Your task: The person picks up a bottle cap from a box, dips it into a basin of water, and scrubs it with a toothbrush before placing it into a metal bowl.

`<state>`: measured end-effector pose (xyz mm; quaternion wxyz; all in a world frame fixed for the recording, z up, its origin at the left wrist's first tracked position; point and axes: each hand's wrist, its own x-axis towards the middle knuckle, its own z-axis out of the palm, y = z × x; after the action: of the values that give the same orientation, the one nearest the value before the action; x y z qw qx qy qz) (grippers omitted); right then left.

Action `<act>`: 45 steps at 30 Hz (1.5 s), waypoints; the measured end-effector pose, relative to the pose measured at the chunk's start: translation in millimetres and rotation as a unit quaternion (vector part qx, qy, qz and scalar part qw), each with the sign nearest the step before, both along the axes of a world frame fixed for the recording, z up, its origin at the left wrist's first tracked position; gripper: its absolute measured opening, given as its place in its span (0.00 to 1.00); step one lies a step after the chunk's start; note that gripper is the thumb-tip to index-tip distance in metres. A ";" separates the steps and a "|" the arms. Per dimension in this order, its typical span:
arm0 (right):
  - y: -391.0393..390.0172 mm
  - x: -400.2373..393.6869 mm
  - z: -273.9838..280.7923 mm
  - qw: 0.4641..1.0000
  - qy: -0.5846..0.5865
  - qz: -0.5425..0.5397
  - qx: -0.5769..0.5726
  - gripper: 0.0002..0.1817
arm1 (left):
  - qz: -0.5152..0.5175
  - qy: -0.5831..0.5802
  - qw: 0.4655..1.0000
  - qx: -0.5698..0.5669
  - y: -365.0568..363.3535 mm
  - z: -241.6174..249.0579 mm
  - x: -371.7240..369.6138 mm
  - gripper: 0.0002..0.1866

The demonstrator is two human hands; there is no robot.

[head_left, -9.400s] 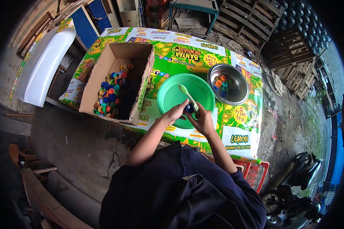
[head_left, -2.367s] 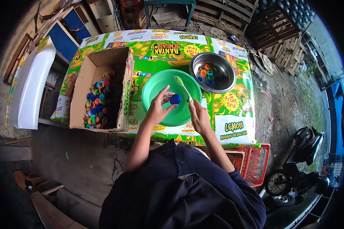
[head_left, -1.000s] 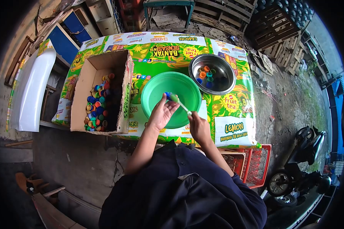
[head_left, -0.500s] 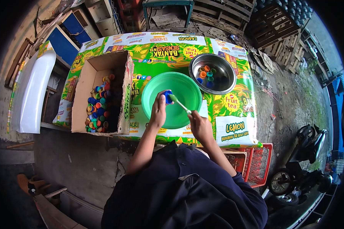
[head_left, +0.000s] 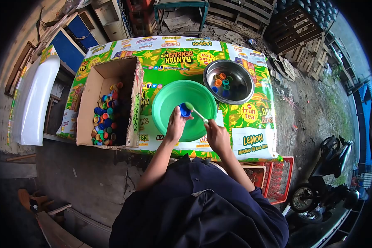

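Over the green basin [head_left: 161, 97], my left hand [head_left: 176, 125] holds a blue cap [head_left: 184, 110] between its fingers, with the cap's hollow side partly showing. My right hand [head_left: 217, 135] is closed around the white handle of a small brush [head_left: 199, 115]. The brush's green head touches or nearly touches the cap. Behind and right of the basin stands a metal bowl [head_left: 248, 89] with several orange, green and blue caps inside. To the left, a cardboard box [head_left: 83, 111] holds a pile of coloured caps [head_left: 105, 120].
A green printed cover [head_left: 169, 69] lies over the table. Red crates [head_left: 280, 180] stand below its near right edge. A motorcycle [head_left: 318, 182] is on the right, wooden pallets [head_left: 299, 29] at the back right, and a white rolled sheet [head_left: 37, 99] at the left.
My left hand and the blue cap have moved slightly right and down, and the cap is turned more upward. The brush head has shifted slightly with it.
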<state>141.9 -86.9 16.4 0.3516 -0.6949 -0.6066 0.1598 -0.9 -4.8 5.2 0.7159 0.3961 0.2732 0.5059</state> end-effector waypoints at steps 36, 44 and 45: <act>75.3 40.1 21.4 0.984 -0.117 -0.076 0.114 0.19 | -0.060 0.685 0.701 0.189 98.9 10.4 -231.2 0.12; 51.0 16.8 17.0 0.993 -0.084 -0.069 0.055 0.17 | -0.119 0.739 0.641 0.170 116.7 -58.8 -230.3 0.22; 49.2 16.0 16.3 0.993 -0.082 -0.068 0.057 0.17 | -0.122 0.748 0.629 0.174 115.7 -54.6 -229.4 0.22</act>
<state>157.9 -37.8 32.7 0.3492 -0.7242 -0.5931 0.0431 -230.3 110.9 -49.5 0.2386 0.7854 0.5708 -0.0181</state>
